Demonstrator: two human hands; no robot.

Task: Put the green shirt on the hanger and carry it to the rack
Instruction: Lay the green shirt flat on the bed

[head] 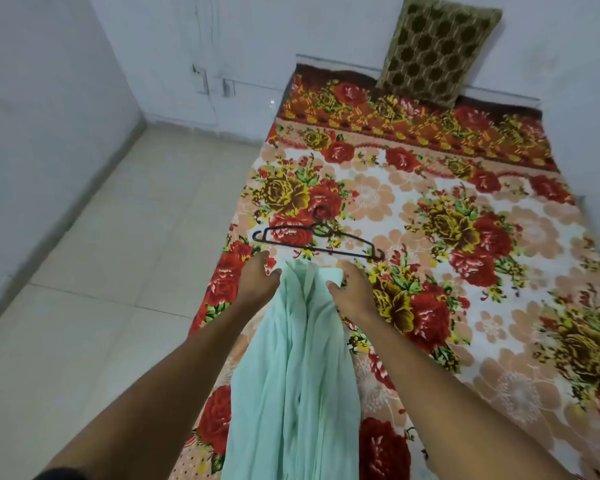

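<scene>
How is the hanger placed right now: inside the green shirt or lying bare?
Bare. The hanger lies flat on the bedspread, beyond the green shirt.

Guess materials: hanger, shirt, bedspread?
Hanger: thin, dark, matte; looks like plastic, could be coated wire.
Shirt: pale green, light woven cloth, fine crinkled folds, soft drape; fibre unclear.
Bedspread: thick printed fabric with a floral pattern, looks plush; blur leaves the pile uncertain.

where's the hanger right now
The hanger lies flat on the floral bed, left of centre in the head view, just beyond both hands.
</scene>
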